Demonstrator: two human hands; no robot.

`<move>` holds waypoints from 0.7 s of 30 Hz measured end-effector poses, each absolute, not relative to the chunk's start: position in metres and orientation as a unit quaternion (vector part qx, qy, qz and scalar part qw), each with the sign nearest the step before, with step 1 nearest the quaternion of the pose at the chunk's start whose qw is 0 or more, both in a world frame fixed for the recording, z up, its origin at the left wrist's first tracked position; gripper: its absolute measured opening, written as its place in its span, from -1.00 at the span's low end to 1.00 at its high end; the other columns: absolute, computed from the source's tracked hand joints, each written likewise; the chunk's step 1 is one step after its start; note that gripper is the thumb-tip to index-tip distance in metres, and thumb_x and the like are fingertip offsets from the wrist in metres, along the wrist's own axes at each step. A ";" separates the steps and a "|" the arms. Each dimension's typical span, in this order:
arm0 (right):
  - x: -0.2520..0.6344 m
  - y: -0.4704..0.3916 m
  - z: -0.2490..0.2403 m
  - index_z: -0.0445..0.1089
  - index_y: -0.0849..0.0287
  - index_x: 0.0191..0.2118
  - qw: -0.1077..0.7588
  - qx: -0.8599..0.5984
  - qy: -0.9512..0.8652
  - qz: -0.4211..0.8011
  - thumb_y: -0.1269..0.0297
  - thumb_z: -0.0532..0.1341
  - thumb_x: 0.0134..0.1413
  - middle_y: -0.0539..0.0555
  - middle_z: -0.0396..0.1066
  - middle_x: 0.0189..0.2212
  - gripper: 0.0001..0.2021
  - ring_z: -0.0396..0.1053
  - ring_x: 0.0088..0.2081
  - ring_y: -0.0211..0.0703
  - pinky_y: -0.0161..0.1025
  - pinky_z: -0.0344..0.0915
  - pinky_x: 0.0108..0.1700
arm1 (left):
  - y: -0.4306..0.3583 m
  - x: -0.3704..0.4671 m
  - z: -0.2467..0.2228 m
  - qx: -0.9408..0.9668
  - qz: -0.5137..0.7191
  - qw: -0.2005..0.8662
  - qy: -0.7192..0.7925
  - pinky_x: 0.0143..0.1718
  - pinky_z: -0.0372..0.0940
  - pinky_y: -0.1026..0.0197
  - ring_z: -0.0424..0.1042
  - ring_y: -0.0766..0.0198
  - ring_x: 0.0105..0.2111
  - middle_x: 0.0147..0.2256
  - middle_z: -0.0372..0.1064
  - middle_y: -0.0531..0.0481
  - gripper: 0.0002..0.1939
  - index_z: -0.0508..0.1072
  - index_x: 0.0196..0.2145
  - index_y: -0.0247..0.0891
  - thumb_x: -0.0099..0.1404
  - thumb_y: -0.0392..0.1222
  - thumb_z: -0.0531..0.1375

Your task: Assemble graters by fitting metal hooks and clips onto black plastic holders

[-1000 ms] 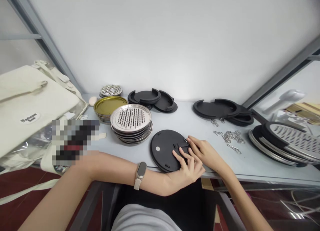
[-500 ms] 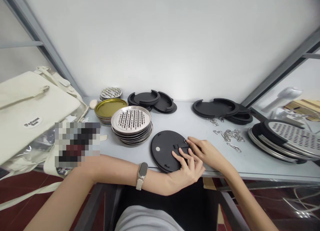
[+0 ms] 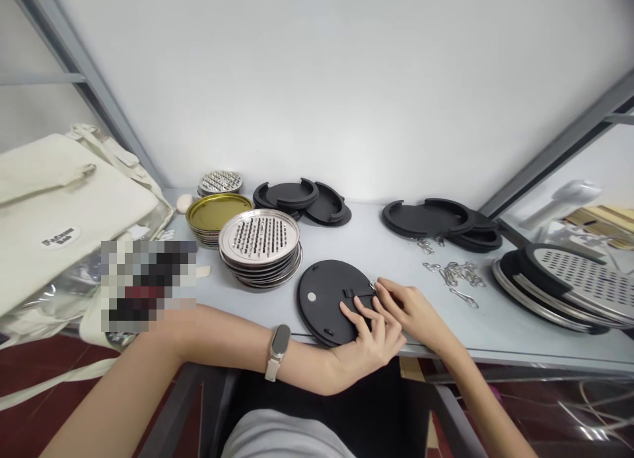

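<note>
A round black plastic holder (image 3: 321, 286), its flat side up with a pale round spot and small slots, lies at the front edge of the table. Across its right side rest the spread fingers of my left hand (image 3: 371, 332), gripping it; the left thumb is hidden. My right hand (image 3: 409, 309) pinches a small wire clip (image 3: 373, 286) at the holder's right rim, by the end of a narrow groove. More wire clips (image 3: 458, 273) lie in a loose pile to the right. Left of the holder stands a stack of round metal graters (image 3: 260, 237).
Behind are gold-coloured round lids (image 3: 218, 212), another grater stack (image 3: 220, 182) and black holders (image 3: 290, 194), with more holders (image 3: 426, 217) at back right. Assembled graters (image 3: 579, 266) are piled at right. A cream bag (image 3: 64, 207) fills the left side, below a metal frame post (image 3: 99, 82).
The right fingers and the clip have shifted slightly right and down along the holder's rim. My left hand keeps its place on the holder. The view has tilted a little.
</note>
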State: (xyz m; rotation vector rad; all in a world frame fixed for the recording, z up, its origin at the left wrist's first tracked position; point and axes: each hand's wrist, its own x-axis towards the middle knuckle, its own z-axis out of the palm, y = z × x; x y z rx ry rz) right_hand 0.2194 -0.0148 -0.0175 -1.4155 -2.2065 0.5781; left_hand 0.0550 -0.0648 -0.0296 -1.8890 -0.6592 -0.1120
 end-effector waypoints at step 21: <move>0.226 -0.014 -0.026 -0.09 0.12 -0.55 0.283 -0.529 -0.750 0.277 0.24 -0.01 0.19 -0.12 -0.08 -0.65 -0.68 -0.06 -0.57 -0.34 -0.35 -0.03 -0.53 | -0.069 0.055 -0.027 -0.748 0.051 0.615 -0.245 -0.37 0.51 -0.03 0.45 0.14 -0.21 -0.08 0.24 -0.14 -0.63 0.24 0.05 -0.21 0.37 -0.21 -0.18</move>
